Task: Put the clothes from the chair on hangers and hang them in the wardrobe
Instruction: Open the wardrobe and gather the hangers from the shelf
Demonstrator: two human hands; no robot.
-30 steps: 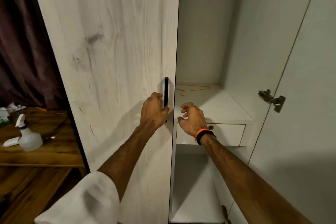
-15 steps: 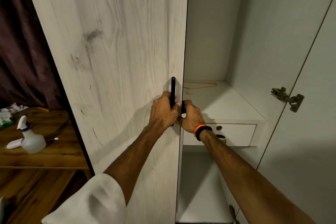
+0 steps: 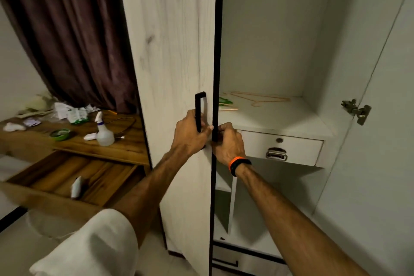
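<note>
The wardrobe's left door (image 3: 172, 56) stands partly swung out, pale wood grain with a black edge. My left hand (image 3: 189, 134) grips its black bar handle (image 3: 200, 105). My right hand (image 3: 227, 141), an orange and black band on its wrist, curls round the door's black edge just beside the handle. Inside, on the white shelf (image 3: 280, 116), lie a thin orange wire hanger (image 3: 261, 99) and green and pale hangers (image 3: 226, 103) partly hidden by the door. No clothes and no chair are in view.
The right door (image 3: 380, 141) is open, its hinge (image 3: 356, 111) showing. A white drawer with a metal pull (image 3: 276, 153) sits under the shelf. At the left, a wooden desk (image 3: 116, 150) carries a spray bottle (image 3: 103, 132), papers and a cable, with its drawer (image 3: 67, 186) pulled out. A dark curtain (image 3: 74, 29) hangs behind.
My right hand has moved from in front of the drawer to the door's edge and taken hold. The left door has swung out toward me, uncovering the desk and more of the shelf.
</note>
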